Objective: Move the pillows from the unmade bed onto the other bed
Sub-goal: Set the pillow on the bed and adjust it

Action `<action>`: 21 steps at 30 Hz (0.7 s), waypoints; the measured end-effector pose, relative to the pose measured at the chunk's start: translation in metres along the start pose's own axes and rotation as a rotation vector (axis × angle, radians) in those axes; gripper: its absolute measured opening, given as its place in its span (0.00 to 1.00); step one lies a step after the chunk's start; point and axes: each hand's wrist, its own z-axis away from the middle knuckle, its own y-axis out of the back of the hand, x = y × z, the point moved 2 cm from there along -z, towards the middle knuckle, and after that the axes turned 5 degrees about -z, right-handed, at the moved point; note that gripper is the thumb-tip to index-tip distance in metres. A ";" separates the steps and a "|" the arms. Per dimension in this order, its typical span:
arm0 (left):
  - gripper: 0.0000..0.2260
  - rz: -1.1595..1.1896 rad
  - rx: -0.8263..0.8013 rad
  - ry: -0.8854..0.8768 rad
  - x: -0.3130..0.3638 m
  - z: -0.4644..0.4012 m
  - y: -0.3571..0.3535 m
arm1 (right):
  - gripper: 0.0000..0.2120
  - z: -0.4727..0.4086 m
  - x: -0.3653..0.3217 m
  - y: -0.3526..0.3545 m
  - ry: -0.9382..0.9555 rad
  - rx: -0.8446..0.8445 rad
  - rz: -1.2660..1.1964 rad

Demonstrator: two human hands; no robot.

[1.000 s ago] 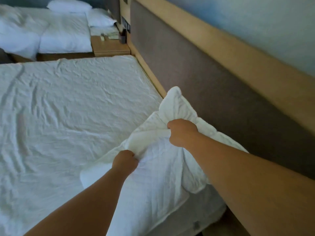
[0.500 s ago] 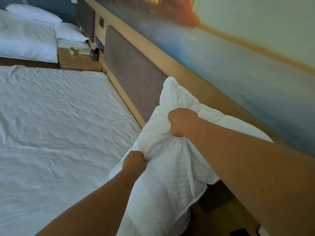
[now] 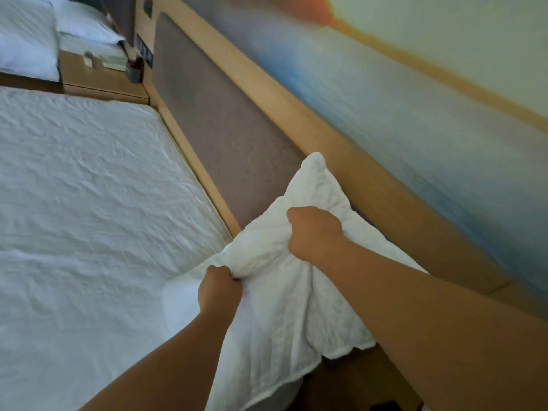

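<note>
A white quilted pillow [image 3: 278, 315] hangs off the near bed's head corner, held up by both hands. My left hand [image 3: 218, 289] grips a bunch of its fabric at the left edge. Higher up, my right hand [image 3: 314, 234] grips the fabric near the pillow's upper corner. The near bed [image 3: 83, 221] carries only a wrinkled white sheet. The far bed [image 3: 23, 46] lies at the top left with white bedding, and one white pillow [image 3: 86, 25] rests at its head.
A wooden nightstand [image 3: 103, 81] with small items and a dark cup [image 3: 135, 72] stands between the beds. A padded headboard [image 3: 213, 120] with wooden trim runs along the right wall. Dark floor shows below the pillow at the bottom right.
The pillow has been lifted off the mattress corner and held in front of the headboard. The view has swung right and closer to the wall. Both hands have kept their grip.
</note>
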 end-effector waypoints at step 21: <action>0.11 -0.026 -0.016 0.081 -0.005 -0.008 0.000 | 0.11 -0.010 -0.020 0.007 -0.004 0.018 0.040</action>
